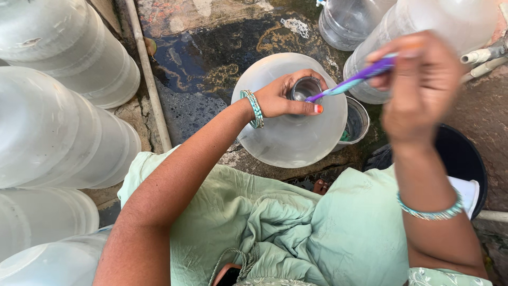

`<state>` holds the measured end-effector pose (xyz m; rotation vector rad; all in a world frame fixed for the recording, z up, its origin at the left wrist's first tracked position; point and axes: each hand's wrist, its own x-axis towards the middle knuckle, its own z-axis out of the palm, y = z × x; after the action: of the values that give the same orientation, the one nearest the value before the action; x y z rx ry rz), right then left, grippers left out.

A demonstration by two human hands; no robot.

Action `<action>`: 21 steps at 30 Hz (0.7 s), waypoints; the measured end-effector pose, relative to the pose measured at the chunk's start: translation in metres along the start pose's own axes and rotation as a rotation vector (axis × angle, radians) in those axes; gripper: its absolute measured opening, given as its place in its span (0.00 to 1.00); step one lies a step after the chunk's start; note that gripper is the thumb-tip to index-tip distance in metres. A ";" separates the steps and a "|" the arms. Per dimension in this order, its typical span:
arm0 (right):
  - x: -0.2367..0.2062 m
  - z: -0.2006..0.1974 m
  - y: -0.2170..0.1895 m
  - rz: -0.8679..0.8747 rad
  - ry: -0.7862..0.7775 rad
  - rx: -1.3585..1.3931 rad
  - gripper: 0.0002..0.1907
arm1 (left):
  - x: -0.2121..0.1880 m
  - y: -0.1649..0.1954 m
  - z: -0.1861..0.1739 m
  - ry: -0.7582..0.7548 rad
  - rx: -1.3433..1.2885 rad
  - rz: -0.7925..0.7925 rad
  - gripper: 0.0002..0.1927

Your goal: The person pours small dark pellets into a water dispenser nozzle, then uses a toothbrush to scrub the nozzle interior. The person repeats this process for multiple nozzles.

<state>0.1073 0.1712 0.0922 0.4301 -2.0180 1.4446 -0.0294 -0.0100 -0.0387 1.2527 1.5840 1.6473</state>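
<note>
A large clear plastic water jug [286,140] stands upright on the wet ground in front of me. My left hand [288,97] grips its neck, fingers wrapped around the round opening [306,89]. My right hand [418,87], blurred and raised close to the camera, holds a purple and teal toothbrush [353,81] by its handle. The brush end points down into the jug's mouth. Both wrists carry teal bangles.
Several more clear jugs lie stacked on the left [58,111] and stand at the top right [349,21]. A small steel pot [360,122] sits right of the jug, a black tub [465,159] beyond it. A pipe [148,79] runs along the ground. Green cloth covers my lap.
</note>
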 end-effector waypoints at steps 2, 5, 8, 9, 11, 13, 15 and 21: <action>-0.006 0.018 0.024 0.035 -0.060 0.002 0.17 | -0.001 -0.003 0.001 -0.005 -0.012 -0.015 0.26; -0.018 0.038 0.054 -0.012 -0.135 -0.232 0.17 | -0.001 -0.009 0.003 -0.024 -0.067 -0.037 0.26; -0.020 0.048 0.065 0.034 -0.184 -0.348 0.17 | -0.001 -0.011 0.004 -0.050 -0.131 -0.005 0.27; -0.019 0.048 0.062 0.083 -0.198 -0.362 0.18 | -0.002 -0.010 0.003 -0.047 -0.114 0.017 0.28; -0.012 0.045 0.053 0.131 -0.176 -0.186 0.16 | -0.005 -0.008 0.001 -0.029 -0.077 0.014 0.29; -0.007 0.038 0.041 0.126 -0.136 -0.058 0.15 | -0.008 -0.004 -0.002 -0.002 -0.035 -0.034 0.28; -0.002 0.015 0.022 0.075 -0.063 0.025 0.17 | -0.011 0.000 -0.005 0.005 -0.001 -0.027 0.27; -0.013 0.014 0.007 0.039 -0.044 0.005 0.22 | -0.010 0.005 -0.004 0.023 -0.005 -0.032 0.31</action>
<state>0.1092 0.1595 0.0759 0.4308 -2.0678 1.4760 -0.0270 -0.0213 -0.0356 1.2037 1.6046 1.6497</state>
